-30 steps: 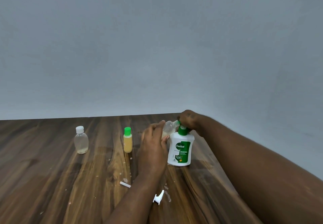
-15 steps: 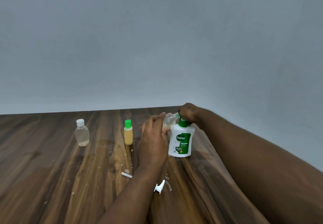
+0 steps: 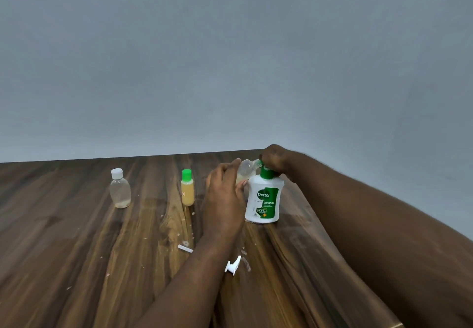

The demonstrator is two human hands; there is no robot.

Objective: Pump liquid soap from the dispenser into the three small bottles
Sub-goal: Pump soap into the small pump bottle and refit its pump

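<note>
A white Dettol dispenser with a green pump stands on the wooden table. My right hand lies curled over the pump head. My left hand holds a small clear bottle, tilted so its open neck meets the pump's nozzle; pale liquid sits in its lower part. To the left stand a small bottle with a green cap, filled with yellow soap, and a clear bottle with a white cap holding a little liquid at its bottom.
A white cap piece and a short white strip lie on the table in front of the dispenser. Soap drops are spattered around them. A grey wall rises behind the table, whose edge runs along the right.
The view has tilted upward, so everything sits lower in the picture. The hands, the tilted bottle and the dispenser keep the same places relative to one another.
</note>
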